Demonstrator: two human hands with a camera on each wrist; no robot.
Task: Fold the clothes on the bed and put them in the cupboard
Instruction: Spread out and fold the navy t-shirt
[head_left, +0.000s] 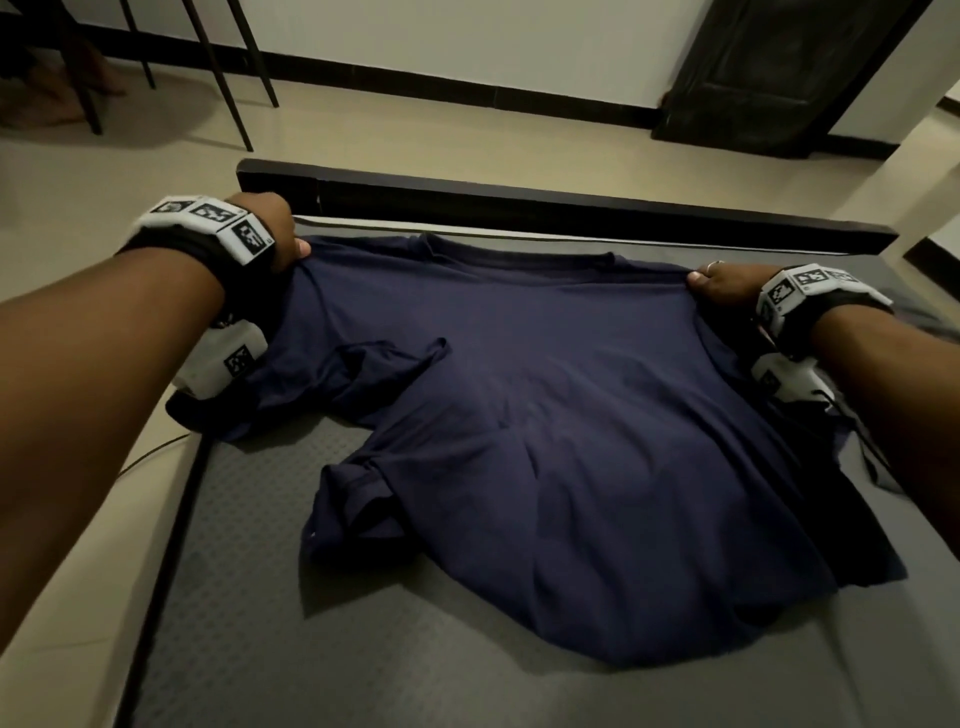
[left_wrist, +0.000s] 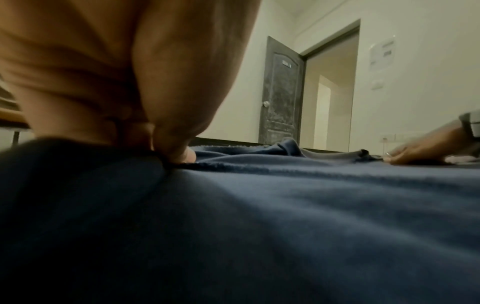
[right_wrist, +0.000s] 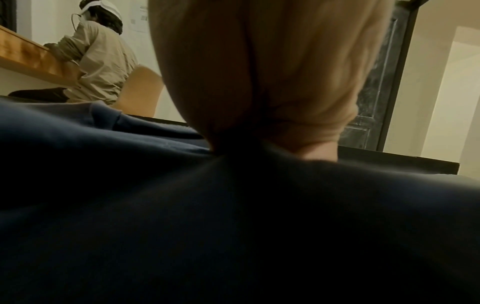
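A navy blue T-shirt (head_left: 545, 426) lies spread on the grey bed (head_left: 311, 649), collar toward the far edge. My left hand (head_left: 283, 236) pinches its left shoulder, thumb on top of the cloth (left_wrist: 179, 156). My right hand (head_left: 719, 283) pinches the right shoulder, pulling the top edge taut between both hands. In the right wrist view the fingers (right_wrist: 311, 144) dig into the dark fabric (right_wrist: 233, 226). The left sleeve (head_left: 384, 369) is folded over onto the body and the lower left hem is bunched.
The bed's dark footboard (head_left: 519, 200) runs just beyond the shirt. Beige floor lies past it, with black chair legs (head_left: 223, 78) at the far left and a dark door (head_left: 779, 67) at the far right. Another person (right_wrist: 101, 53) sits at a wooden desk.
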